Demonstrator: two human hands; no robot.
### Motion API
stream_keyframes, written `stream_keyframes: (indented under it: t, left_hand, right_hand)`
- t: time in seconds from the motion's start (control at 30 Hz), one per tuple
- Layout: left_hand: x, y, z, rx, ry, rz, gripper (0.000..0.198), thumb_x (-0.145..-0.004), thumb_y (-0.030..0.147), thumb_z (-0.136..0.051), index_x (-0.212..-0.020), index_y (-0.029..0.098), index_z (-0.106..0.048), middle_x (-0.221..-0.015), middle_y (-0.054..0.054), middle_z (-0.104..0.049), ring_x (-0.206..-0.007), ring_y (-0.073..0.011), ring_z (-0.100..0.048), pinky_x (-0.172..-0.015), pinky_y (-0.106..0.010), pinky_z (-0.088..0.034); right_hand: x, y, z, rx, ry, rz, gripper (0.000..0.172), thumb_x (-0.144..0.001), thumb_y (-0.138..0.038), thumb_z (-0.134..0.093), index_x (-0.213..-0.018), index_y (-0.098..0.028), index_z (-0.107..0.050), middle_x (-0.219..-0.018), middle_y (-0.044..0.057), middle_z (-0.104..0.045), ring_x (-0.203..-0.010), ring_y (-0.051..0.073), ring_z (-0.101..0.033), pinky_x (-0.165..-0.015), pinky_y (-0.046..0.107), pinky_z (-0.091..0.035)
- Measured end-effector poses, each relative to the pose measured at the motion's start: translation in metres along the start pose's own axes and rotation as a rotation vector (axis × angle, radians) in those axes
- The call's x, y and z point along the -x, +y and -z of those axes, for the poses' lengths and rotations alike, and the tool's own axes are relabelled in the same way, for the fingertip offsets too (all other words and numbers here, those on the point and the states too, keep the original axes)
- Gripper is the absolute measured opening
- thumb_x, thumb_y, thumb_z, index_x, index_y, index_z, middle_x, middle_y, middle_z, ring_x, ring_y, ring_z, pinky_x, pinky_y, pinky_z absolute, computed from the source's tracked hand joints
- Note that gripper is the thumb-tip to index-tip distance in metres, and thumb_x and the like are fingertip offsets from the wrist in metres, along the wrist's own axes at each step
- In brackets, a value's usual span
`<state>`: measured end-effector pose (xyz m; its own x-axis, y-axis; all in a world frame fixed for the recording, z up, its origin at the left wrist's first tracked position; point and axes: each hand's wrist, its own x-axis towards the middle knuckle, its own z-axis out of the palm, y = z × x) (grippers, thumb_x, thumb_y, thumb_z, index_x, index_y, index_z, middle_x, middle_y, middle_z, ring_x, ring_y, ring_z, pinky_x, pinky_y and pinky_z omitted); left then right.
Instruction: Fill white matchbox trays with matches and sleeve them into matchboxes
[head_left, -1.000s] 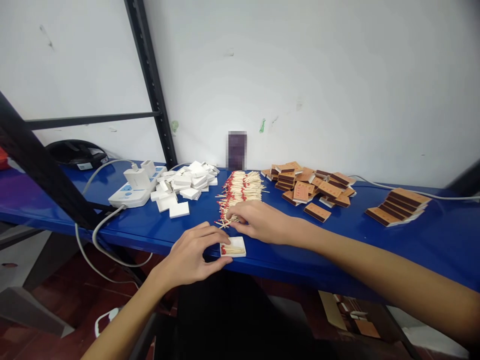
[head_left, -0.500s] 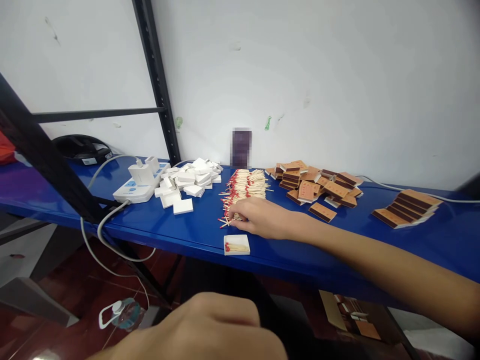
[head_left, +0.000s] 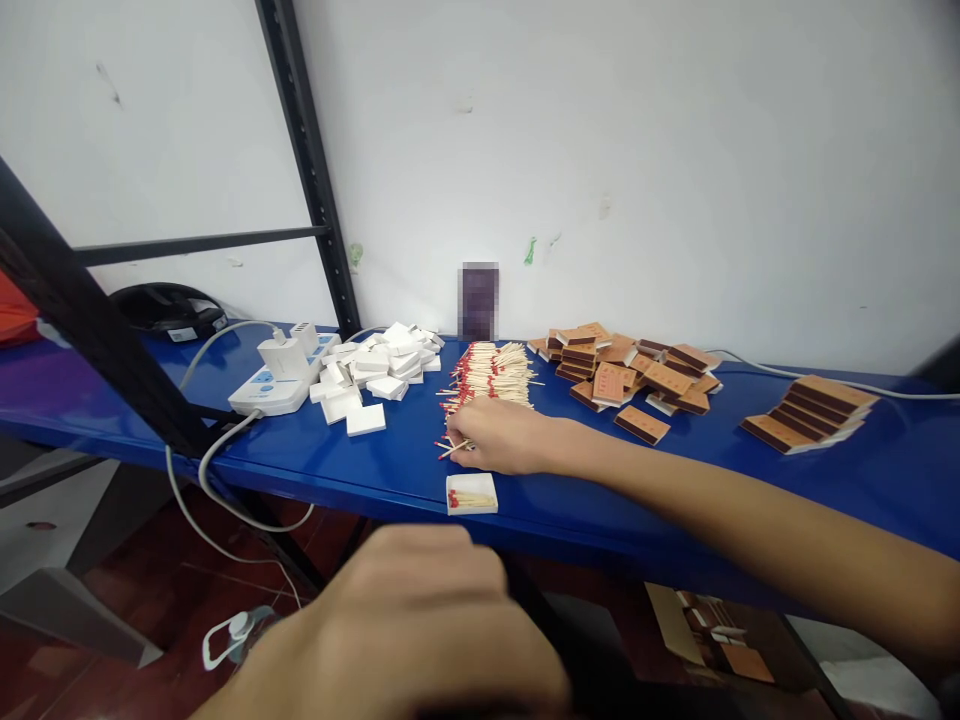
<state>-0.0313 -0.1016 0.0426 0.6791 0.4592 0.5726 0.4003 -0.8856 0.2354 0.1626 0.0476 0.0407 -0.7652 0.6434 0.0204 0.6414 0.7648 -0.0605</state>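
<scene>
My right hand (head_left: 499, 435) rests at the near end of a long pile of red-tipped matchsticks (head_left: 495, 378), its fingers pinched on matchsticks there. A few loose matchsticks (head_left: 448, 449) poke out at its fingertips. Just in front of that hand lies an open white matchbox tray (head_left: 486, 482), with several matchsticks along its near side. Close to the camera, below the table edge, my left hand (head_left: 420, 630) is blurred and curled closed; whatever its fingers hold, if anything, is hidden.
White matchbox trays (head_left: 386, 362) are heaped left of the matchsticks, beside a power strip (head_left: 274, 388) with plugs. Brown matchbox sleeves (head_left: 637, 375) are piled to the right, with a neat row of matchboxes (head_left: 810, 415) beyond. A black metal post (head_left: 311, 160) rises at left.
My left hand has risen slightly toward the table edge. My right hand has shifted a little left among the near matchsticks. The view has tilted slightly.
</scene>
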Motion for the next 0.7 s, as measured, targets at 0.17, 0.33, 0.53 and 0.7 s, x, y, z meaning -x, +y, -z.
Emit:
stream_keyframes:
  t: [0.17, 0.33, 0.53, 0.7]
  left_hand:
    - [-0.035, -0.060, -0.006, 0.031, 0.245, 0.140, 0.019, -0.089, 0.013, -0.049, -0.090, 0.020, -0.066, -0.071, 0.001, -0.067, -0.062, -0.0121, -0.061, -0.057, -0.024, -0.047]
    - [-0.026, -0.118, -0.009, 0.010, 0.114, 0.448, 0.022, -0.093, 0.028, -0.048, -0.098, 0.017, -0.066, -0.071, 0.001, -0.065, -0.063, -0.0125, -0.058, -0.058, -0.023, -0.042]
    - [-0.027, -0.119, -0.016, -0.041, -0.119, 0.475, 0.025, -0.093, 0.033, -0.049, -0.102, 0.020, -0.068, -0.074, 0.001, -0.064, -0.063, -0.0134, -0.053, -0.061, -0.025, -0.039]
    - [-0.028, -0.111, -0.025, -0.079, -0.186, 0.433, 0.024, -0.092, 0.032, -0.052, -0.102, 0.020, -0.069, -0.075, 0.000, -0.061, -0.066, -0.0140, -0.053, -0.062, -0.026, -0.038]
  right_hand:
    - [-0.002, -0.001, -0.002, 0.018, -0.014, 0.007, 0.013, -0.084, -0.021, -0.056, -0.082, -0.015, -0.067, -0.082, 0.008, -0.070, -0.071, 0.017, -0.060, -0.054, 0.025, -0.031]
    - [0.011, 0.000, 0.007, -0.043, 0.026, -0.019, 0.011, -0.083, -0.017, -0.054, -0.080, -0.015, -0.065, -0.078, 0.006, -0.068, -0.068, 0.015, -0.057, -0.056, 0.025, -0.032]
    - [0.051, 0.013, 0.002, -0.141, 0.029, -0.089, 0.007, -0.080, -0.018, -0.058, -0.075, -0.018, -0.062, -0.070, 0.001, -0.063, -0.062, 0.012, -0.049, -0.056, 0.024, -0.029]
    - [0.070, 0.023, -0.012, -0.170, 0.069, -0.146, 0.015, -0.088, -0.029, -0.057, -0.081, -0.020, -0.065, -0.070, -0.001, -0.061, -0.063, 0.012, -0.050, -0.059, 0.025, -0.030]
